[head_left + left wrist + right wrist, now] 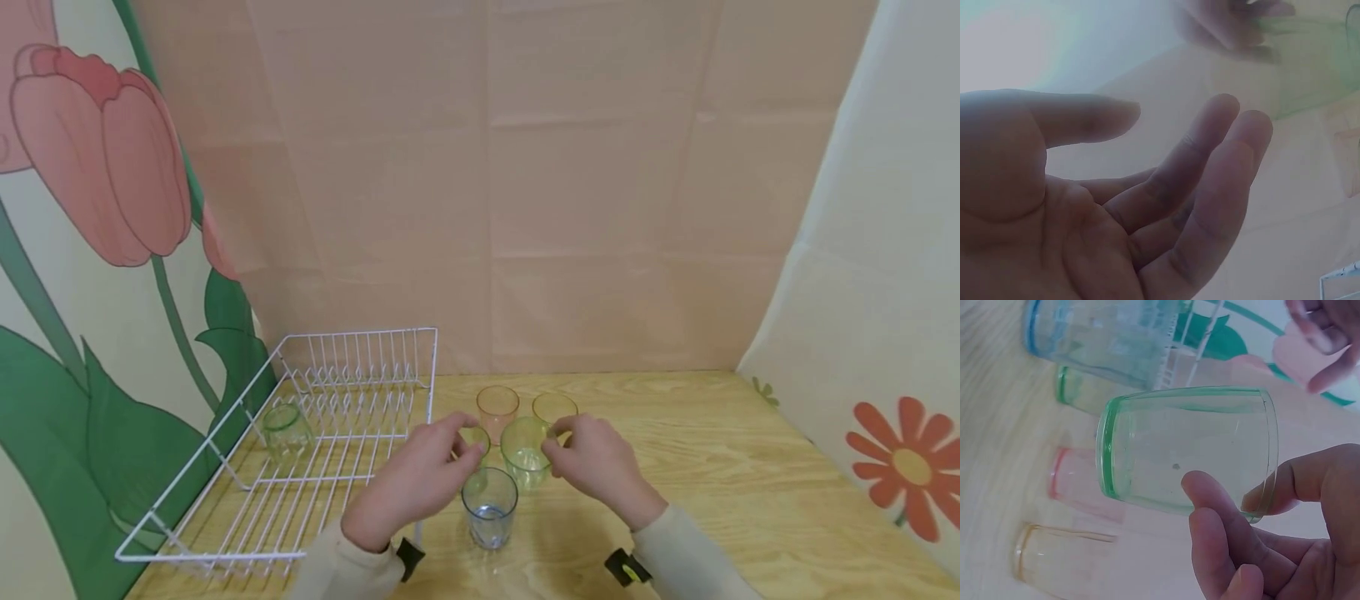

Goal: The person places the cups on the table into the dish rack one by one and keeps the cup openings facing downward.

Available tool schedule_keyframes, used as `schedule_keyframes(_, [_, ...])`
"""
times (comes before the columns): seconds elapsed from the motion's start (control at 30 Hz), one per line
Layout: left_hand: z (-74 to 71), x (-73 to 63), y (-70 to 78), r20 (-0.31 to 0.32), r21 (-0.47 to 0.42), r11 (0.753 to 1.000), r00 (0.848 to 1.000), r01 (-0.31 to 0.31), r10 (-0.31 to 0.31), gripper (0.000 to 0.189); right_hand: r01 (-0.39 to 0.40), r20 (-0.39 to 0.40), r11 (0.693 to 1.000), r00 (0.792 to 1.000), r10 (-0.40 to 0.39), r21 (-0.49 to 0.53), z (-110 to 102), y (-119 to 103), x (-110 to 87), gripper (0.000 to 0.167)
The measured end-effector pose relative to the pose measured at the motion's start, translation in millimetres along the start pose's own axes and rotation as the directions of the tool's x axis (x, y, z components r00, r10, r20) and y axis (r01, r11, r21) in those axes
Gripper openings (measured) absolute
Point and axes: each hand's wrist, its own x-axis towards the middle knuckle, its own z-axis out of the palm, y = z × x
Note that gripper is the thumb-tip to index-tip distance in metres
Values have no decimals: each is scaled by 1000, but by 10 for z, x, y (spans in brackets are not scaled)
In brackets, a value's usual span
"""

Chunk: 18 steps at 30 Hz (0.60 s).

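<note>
My right hand (596,462) pinches a light green glass (527,454) at its rim, thumb and fingers on either side of the wall. In the right wrist view this green glass (1188,453) has its thick base towards the table. My left hand (423,471) hovers to the left of it, fingers loosely bent and nothing between them; its palm and fingers (1210,194) show bare in the left wrist view. A clear bluish glass (491,512) stands nearest me. Behind are an orange glass (498,408), a yellow glass (555,406) and another greenish glass (477,437) partly hidden by my left hand.
A white wire dish rack (262,481) stands on the left of the wooden table (712,467), with a green glass (287,433) inside it at its left side. A pinkish sheet (585,192) hangs behind, and printed flower panels flank both sides.
</note>
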Motion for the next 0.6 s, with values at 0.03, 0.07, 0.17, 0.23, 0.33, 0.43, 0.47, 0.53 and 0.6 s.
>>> schedule_keyframes(0.03, [11,9,-8,1,-2,1000,1000,-2,2,42,1,-2,1000,1000,-1,2,-20,-21,-14,36])
schedule_keyframes(0.07, [20,17,-15,5,-8,1000,1000,-3,3,43,3,-4,1000,1000,-3,4,-39,-41,-25,36])
schedule_keyframes(0.17, [47,38,-39,11,-28,1000,1000,-6,6,46,16,-12,1000,1000,-16,20,-92,-97,-66,34])
schedule_keyframes(0.23, [63,50,-51,19,-50,999,1000,-3,4,48,21,-17,999,1000,-20,35,-126,-134,-97,33])
schedule_keyframes(0.33, [83,62,-58,34,-74,997,999,-2,4,50,44,-25,997,999,-42,59,-173,-193,-152,34])
schedule_keyframes(0.43, [94,69,-56,63,-118,993,998,8,-1,50,66,-29,995,998,-64,73,-218,-254,-208,34])
schedule_keyframes(0.47, [98,71,-56,71,-128,992,998,11,-2,50,77,-32,994,997,-75,74,-232,-271,-228,34])
schedule_keyframes(0.53, [112,82,-61,86,-141,990,996,22,-10,50,96,-36,992,995,-94,80,-259,-300,-265,33])
schedule_keyframes(0.6, [126,90,-68,94,-142,990,995,27,-13,51,114,-42,990,993,-111,83,-282,-323,-301,33])
